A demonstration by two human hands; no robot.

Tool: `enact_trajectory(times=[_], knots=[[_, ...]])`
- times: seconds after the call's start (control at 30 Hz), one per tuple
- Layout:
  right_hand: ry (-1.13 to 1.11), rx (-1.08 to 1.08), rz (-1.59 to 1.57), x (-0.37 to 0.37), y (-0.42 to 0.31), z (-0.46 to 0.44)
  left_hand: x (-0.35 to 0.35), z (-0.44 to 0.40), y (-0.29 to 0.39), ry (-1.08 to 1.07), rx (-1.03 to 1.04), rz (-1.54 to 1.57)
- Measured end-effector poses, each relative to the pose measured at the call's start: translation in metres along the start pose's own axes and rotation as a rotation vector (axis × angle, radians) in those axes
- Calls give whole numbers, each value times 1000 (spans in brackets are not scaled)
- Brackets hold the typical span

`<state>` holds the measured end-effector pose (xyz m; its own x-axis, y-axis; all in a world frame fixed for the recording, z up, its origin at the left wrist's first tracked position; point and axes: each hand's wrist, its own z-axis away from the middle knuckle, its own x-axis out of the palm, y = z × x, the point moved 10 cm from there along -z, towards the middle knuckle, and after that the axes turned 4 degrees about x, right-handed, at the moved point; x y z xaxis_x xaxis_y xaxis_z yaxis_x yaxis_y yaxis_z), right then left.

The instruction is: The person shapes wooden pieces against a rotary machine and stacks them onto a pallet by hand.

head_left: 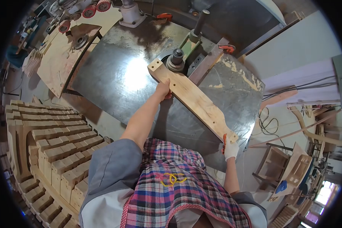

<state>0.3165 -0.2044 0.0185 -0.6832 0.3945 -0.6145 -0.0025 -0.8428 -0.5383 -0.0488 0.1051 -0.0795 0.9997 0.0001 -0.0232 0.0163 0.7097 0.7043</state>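
Observation:
A long, pale wooden piece [195, 98] with several drilled holes lies diagonally over the metal table, its upper left end beside the dark spindle [177, 60] of a machine. My left hand [163, 90], bare, grips its near edge close to that end, with the fingers partly hidden below the wood. At the lower right end, my right hand [230, 147], in a white glove with orange-red patches, is closed round the narrowed tip. The piece's edge is next to the spindle; whether they touch I cannot tell.
The metal table [106, 70] carries a fence bar [209, 62] with an orange clamp [227, 48] behind the spindle. Stacked wooden parts [64, 152] stand at the left. A wooden side table [60, 68] is at the upper left. Cables [300, 89] hang at the right.

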Motion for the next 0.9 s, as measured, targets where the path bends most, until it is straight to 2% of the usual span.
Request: enact_trajectory(times=[0.17,0.27,0.33,0.37,0.47,0.53,0.6,0.63,0.67,0.7,0.77,0.9], knots=[[-75,29,-16,12,-13,-31,-20,-3,-3,31,-3,61],[-116,-13,42,28,-47,-32,-50,-6,-5,61,6,107],[-114,-285,363,47,-80,-36,-76,-9,-3,88,14,128],[-114,-272,355,52,-84,-40,-93,-10,-3,119,17,129],[-231,-404,612,83,-109,-24,-157,-9,-1,293,48,85],[-369,-260,638,94,-112,7,-210,3,14,527,149,-131],[-501,-118,660,108,-105,35,-246,29,53,805,366,-574],[-499,-103,653,115,-99,41,-257,36,71,842,532,-663],[-446,-194,676,123,-103,43,-266,43,91,877,703,-744],[-392,-288,701,131,-106,46,-281,37,96,868,707,-746],[-274,-483,746,146,-123,58,-307,6,100,646,657,-489],[-219,-437,732,171,-138,79,-333,-27,135,567,565,-531]])
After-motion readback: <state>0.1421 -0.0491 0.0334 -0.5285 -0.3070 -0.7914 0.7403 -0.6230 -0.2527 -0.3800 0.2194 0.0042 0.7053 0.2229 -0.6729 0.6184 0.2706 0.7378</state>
